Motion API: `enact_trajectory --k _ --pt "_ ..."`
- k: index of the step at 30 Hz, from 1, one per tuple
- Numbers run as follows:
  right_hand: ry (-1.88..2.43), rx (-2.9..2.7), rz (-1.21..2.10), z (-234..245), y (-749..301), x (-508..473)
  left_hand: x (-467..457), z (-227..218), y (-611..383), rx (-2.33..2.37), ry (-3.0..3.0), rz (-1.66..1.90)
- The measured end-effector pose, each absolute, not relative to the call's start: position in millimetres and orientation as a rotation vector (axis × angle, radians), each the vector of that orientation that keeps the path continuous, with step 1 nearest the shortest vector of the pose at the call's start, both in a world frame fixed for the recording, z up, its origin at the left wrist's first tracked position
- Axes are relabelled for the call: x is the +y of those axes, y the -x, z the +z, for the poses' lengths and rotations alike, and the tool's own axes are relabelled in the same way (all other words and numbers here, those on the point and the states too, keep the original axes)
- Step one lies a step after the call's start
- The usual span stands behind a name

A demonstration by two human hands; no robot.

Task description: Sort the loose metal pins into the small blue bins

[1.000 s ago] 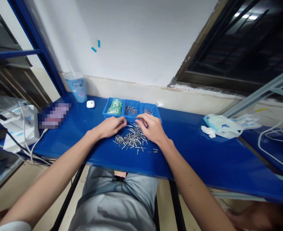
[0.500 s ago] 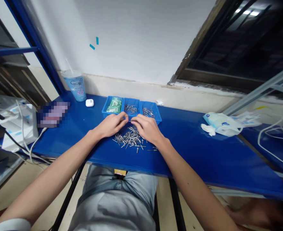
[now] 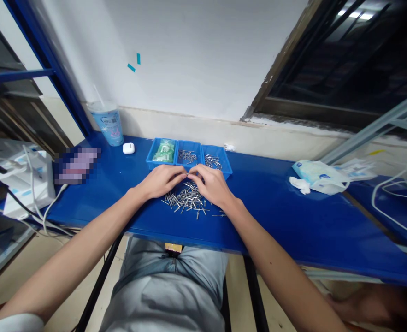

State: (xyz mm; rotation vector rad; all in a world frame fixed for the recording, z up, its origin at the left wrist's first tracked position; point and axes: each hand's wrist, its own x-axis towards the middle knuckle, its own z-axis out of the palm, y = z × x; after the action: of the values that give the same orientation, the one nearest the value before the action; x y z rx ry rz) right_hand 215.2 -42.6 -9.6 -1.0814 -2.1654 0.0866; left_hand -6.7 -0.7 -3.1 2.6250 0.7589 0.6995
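Blue counter (image 3: pixel 275 221) runs across the view. Far left: a white power box (image 3: pixel 26 184) trailing cables, then a pixelated object (image 3: pixel 77 165), too blurred to name. Behind these stand a plastic cup (image 3: pixel 107 124) with a straw and a small white case (image 3: pixel 128 148).

Along the far side, three joined blue trays. The left tray (image 3: pixel 151 154) holds green packets; the middle tray (image 3: pixel 188 142) and right tray (image 3: pixel 228 170) each hold a small batch of rivets.

The left hand (image 3: pixel 162 181) and right hand (image 3: pixel 212 184) reach in from either side, just short of the trays. Their fingers (image 3: pixel 181 170) are curled, the tips of the two hands together or nearly so above the pile. Any rivet pinched there is too small to make out.

The loose pile of metal rivets (image 3: pixel 185 200) lies on the bare counter, below the hands. They look light, stiff and smooth, apt to roll or slip. Best taken singly by the thin stem, from the pile's loose edge.

Far right: a crumpled tissue packet (image 3: pixel 319 175).
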Motion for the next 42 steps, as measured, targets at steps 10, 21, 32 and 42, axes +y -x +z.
enact_trajectory --k 10,21,32,42 --pt "1.047 -2.196 0.086 -10.4 -212.8 -43.3 0.6 -4.4 7.6 0.746 -2.642 0.685" --pt "1.089 -2.178 0.092 -9.9 -213.4 -41.9 -1.1 -2.5 7.1 0.727 -2.64 0.748" --pt "1.083 -2.193 0.107 -9.3 -214.8 -42.9 -1.5 -1.9 7.4 0.75 -2.604 0.753" --pt "1.068 -2.182 0.118 -9.4 -216.3 -41.7 -1.9 -1.6 6.7 0.752 -2.604 0.739"
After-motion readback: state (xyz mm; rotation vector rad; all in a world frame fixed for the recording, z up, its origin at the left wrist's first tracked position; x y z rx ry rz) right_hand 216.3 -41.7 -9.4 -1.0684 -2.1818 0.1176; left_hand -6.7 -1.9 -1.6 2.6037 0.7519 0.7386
